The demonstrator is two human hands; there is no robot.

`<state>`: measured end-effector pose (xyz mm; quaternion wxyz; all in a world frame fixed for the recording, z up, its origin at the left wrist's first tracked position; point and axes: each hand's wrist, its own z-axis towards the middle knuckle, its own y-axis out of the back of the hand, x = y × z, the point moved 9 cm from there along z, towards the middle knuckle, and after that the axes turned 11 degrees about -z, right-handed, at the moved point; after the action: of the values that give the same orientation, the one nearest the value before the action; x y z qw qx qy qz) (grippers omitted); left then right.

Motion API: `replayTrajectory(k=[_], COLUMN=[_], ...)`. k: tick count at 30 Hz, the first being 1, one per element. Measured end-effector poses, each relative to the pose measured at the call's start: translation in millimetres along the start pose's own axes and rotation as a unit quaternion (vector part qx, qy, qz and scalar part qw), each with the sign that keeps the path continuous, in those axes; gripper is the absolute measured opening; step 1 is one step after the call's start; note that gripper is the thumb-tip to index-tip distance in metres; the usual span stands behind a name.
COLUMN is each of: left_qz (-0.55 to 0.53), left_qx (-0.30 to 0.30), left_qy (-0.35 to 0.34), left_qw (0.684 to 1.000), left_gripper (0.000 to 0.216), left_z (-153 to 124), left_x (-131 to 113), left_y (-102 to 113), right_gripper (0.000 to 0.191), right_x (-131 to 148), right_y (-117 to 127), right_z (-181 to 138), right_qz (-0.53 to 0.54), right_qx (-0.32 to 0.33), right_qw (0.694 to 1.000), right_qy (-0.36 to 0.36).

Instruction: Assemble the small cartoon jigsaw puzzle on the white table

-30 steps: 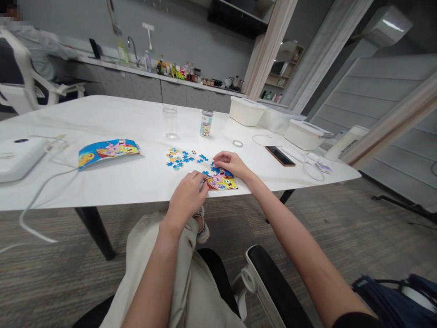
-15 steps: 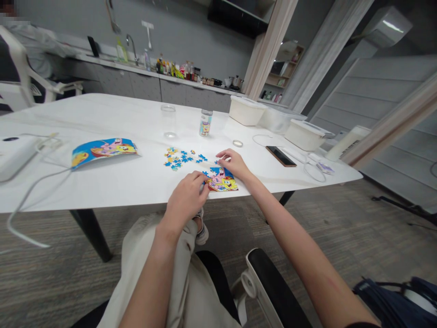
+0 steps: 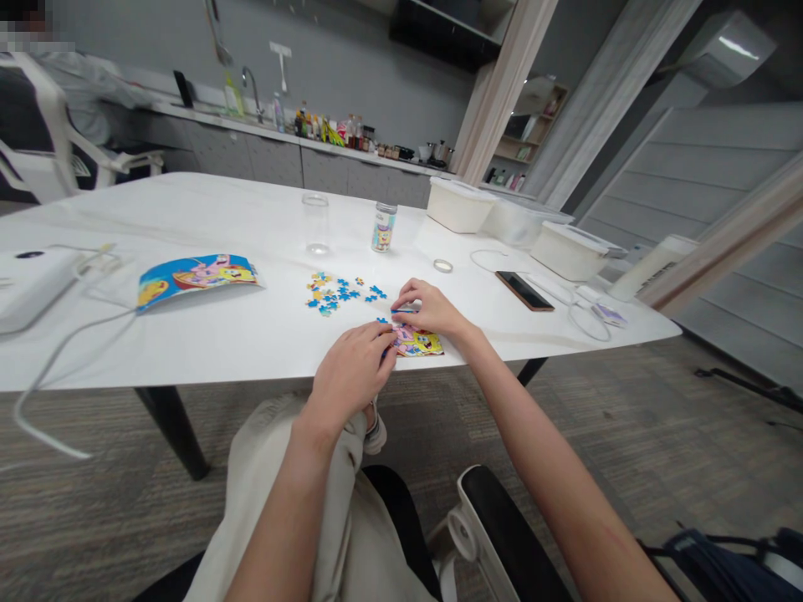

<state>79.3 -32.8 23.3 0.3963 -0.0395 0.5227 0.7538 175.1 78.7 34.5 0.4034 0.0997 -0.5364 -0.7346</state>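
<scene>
Only a small patch is joined so far, my left hand gripping its edge, right hand pinching a blue piece, loose pile unplaced.

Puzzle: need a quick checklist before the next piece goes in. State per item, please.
1. Assembled section lies flat on the table, close to its front edge: ok.
2. Left hand rests on the section's left edge: ok.
3. Right hand has its fingertips at the section's far edge. Whether it pinches a piece: cannot tell.
4. Loose pieces are uncovered, in a cluster beyond and left of the section: ok.
5. Reference picture lies face up, far left of both hands: ok.
6. Shape of the gap to be filled: cannot tell, as the hands cover it.
</scene>
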Motion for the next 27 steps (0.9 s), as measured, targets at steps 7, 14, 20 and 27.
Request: replayTrajectory(k=[7,14,20,27], left_qz=[0.005,-0.001,-0.006,-0.129], left_qx=[0.009,0.002,0.001,-0.105], left_qy=[0.004,0.005,0.011,0.096], left_qw=[1.0,1.0,1.0,0.981], left_gripper=[0.031,0.031,0.031,0.026], left_z=[1,0,0,1], left_x=[-1,1,1,28], left_y=[-1,0,-1,27], right_gripper=[0.012,0.01,0.018,0.025], right_x=[3,5,0,3], right_y=[-1,-3,-1,28], right_z=[-2,-2,-2,-31], right_qz=[-0.003,-0.009,-0.005,-0.044], right_qx=[0.004,0.004,0.003,-0.087], right_qw=[1.0,0.999,1.0,0.995], right_qy=[0.017,0.032,0.008,-0.027])
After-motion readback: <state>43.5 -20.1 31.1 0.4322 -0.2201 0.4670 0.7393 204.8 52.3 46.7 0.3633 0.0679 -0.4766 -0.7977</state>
